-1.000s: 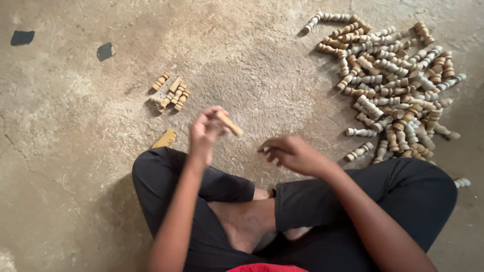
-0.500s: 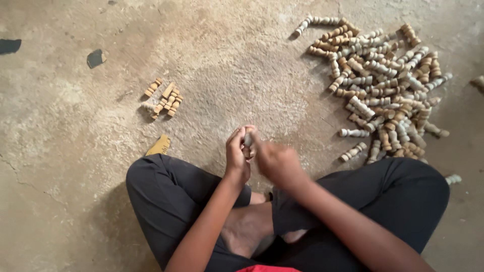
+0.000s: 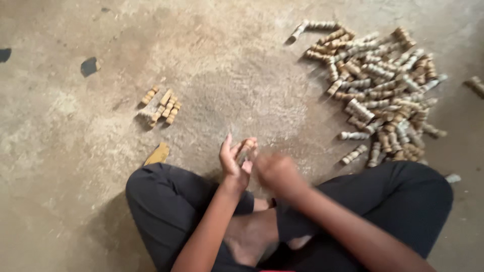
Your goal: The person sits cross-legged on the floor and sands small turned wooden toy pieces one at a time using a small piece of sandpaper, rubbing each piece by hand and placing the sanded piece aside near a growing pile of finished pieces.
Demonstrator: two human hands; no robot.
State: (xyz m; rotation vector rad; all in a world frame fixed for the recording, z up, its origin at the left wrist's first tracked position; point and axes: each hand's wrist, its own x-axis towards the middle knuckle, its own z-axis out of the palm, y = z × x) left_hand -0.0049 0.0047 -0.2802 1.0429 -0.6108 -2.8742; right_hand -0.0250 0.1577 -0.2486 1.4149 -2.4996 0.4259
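Left hand grasping small wooden peg, long axis near upright, top tilted slightly right. Right hand blurred, just beside peg, grip unclear. Big peg pile on floor far right of hands; small peg group upper left.

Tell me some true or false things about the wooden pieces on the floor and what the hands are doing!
1. The big pile of wooden pieces lies on the person's right. True.
2. The small group of pieces is bigger than the pile. False: it has far fewer.
3. The left hand holds a small wooden piece. True.
4. The right hand rests on the big pile. False: it is beside the left hand, blurred.
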